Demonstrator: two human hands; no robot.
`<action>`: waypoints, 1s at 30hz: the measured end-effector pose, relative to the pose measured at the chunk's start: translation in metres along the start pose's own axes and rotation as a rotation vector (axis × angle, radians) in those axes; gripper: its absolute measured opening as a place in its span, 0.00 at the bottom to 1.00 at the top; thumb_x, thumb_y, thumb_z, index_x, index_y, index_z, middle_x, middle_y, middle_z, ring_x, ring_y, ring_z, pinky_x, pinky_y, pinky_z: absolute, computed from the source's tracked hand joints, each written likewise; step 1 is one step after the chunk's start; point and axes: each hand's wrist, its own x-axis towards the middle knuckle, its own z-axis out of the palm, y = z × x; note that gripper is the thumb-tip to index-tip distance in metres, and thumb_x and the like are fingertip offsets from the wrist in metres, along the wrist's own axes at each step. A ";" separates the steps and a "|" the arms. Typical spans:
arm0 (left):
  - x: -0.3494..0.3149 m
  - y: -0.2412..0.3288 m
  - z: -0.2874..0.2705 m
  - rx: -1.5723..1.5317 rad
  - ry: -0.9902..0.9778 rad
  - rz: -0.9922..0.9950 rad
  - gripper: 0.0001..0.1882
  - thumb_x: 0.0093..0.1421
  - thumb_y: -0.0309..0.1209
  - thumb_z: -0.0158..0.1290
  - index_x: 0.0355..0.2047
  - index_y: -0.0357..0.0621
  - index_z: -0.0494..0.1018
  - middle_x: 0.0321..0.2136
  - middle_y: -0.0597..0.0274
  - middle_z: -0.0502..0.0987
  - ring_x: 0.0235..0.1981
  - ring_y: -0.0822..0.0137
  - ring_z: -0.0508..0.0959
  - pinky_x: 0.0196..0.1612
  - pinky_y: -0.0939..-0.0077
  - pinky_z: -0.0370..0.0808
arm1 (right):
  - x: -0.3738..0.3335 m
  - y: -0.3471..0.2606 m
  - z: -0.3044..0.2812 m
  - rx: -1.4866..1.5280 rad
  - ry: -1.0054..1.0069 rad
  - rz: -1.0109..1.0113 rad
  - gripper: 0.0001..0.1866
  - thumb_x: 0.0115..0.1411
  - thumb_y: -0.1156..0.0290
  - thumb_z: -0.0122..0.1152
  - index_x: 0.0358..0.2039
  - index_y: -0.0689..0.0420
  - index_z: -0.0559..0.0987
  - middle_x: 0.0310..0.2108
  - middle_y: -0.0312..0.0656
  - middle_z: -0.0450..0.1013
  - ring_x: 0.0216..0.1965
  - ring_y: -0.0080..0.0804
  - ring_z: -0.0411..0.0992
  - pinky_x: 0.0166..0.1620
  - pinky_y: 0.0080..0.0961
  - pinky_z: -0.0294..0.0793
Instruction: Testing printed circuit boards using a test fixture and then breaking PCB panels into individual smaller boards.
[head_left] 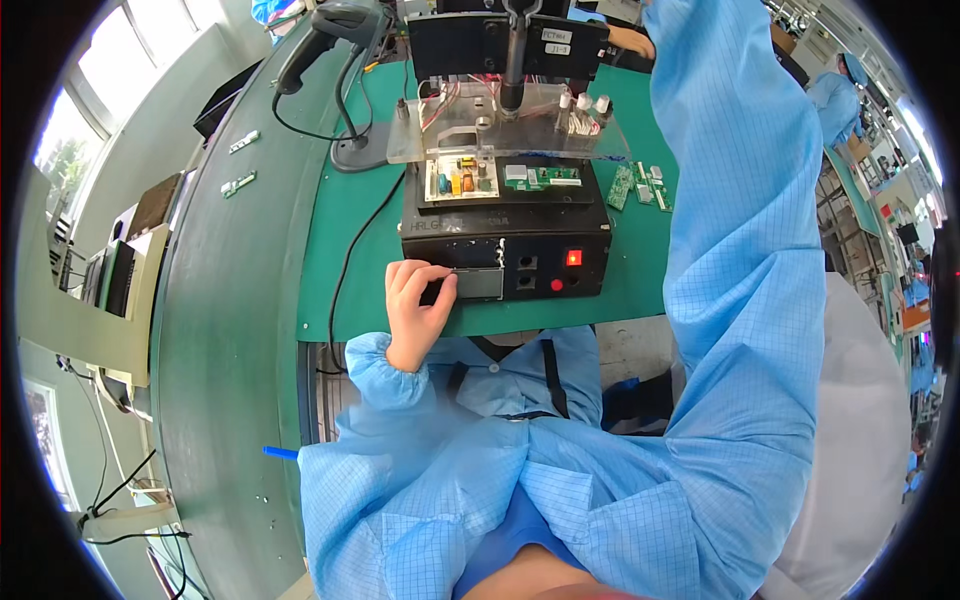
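My left hand is at the front of a black test fixture box, its fingers curled and thumb and index close together by the left end of a grey panel. Whatever lies between them is too small to make out. My right arm reaches far forward in a blue checked sleeve and leaves the picture at the top; its hand is out of sight. On top of the box rest a cream circuit board with components and a green circuit board. Above them hangs a clear plastic plate with wires, below a metal rod.
A barcode scanner stands on its grey base at the back left. Loose green boards lie right of the fixture, and small boards on the left bench. A glowing red switch is on the box. Another hand shows behind the fixture.
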 end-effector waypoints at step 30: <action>0.198 0.038 0.044 0.215 -0.616 0.412 0.17 0.60 0.31 0.50 0.50 0.57 0.74 0.30 0.55 0.78 0.28 0.55 0.78 0.33 0.63 0.76 | -0.118 0.202 0.072 -0.831 0.714 -0.602 0.06 0.51 0.71 0.67 0.30 0.56 0.82 0.32 0.36 0.78 0.40 0.35 0.71 0.45 0.29 0.71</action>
